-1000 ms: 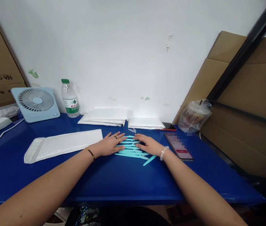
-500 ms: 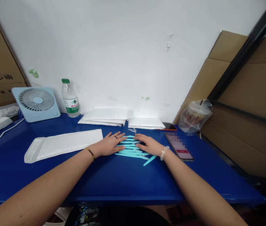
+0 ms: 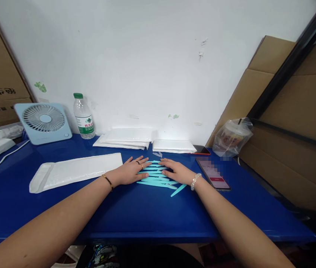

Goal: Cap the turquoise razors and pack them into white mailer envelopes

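Note:
Several slim turquoise eyebrow razors (image 3: 155, 178) lie side by side in a row on the blue table (image 3: 146, 216). My left hand (image 3: 132, 172) rests flat over their left ends, fingers spread. Over the right ends lies my right hand (image 3: 178, 172), its fingers stretched out and apart. One turquoise razor (image 3: 178, 191) sits at a slant under my right wrist, off the row. Left of my left hand is a long white padded envelope (image 3: 76, 171), its flap end toward the left. Small clear pieces (image 3: 157, 154) lie just beyond the row.
Stacked white envelopes (image 3: 127, 136) and a smaller white stack (image 3: 173, 145) stand by the wall. A fan (image 3: 44, 121) and a water bottle (image 3: 83, 119) are at back left. On the right are a phone (image 3: 213, 173), another phone (image 3: 201, 150) and a bagged drink cup (image 3: 233, 136).

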### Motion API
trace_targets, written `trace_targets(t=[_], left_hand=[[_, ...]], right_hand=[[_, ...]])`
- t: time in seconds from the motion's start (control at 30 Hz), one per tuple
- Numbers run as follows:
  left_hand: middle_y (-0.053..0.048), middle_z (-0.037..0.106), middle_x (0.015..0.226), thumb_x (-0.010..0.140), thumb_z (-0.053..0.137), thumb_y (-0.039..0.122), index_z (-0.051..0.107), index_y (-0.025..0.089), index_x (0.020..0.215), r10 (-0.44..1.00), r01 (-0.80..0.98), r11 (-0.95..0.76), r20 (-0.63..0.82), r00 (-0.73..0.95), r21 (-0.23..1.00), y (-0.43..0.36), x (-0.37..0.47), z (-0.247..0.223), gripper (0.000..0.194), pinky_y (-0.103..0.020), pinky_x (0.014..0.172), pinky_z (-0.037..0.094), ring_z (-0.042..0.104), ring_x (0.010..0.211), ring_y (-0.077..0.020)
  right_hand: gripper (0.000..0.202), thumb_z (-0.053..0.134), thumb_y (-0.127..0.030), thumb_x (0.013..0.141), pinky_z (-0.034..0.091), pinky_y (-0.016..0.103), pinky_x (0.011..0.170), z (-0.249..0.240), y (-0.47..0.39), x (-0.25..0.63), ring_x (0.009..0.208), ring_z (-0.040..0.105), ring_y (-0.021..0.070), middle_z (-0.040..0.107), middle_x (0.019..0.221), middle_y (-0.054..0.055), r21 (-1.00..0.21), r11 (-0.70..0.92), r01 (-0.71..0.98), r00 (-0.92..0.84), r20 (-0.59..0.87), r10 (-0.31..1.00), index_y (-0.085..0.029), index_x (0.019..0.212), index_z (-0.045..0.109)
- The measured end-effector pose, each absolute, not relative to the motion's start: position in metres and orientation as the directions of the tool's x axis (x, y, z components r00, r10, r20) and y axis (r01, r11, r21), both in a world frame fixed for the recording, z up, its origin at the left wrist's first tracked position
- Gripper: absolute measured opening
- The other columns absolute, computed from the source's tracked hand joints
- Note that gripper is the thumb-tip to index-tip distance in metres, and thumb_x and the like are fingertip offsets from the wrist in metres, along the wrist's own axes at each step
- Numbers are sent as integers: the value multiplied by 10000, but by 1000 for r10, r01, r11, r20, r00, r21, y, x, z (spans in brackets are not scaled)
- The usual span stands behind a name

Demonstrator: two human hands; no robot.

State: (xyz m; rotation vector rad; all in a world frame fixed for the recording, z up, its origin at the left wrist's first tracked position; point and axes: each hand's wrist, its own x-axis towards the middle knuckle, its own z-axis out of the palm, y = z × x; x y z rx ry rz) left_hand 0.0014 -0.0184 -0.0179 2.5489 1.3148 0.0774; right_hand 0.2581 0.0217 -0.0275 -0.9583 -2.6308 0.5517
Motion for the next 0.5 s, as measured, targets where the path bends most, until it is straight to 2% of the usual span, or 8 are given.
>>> trace_targets(t=[0.5], left_hand=[[-27, 126, 1498, 871, 210, 622, 165, 348, 1409, 804, 791, -559, -70, 590, 248, -17, 0, -20, 605, -552, 1063, 76, 81, 1369, -278]], right_hand=[[474, 441, -434, 869, 292, 394, 1073, -25, 20, 257, 1310, 312, 213, 400, 1391, 73, -422, 706, 569, -737, 120, 665, -220, 1291, 467]])
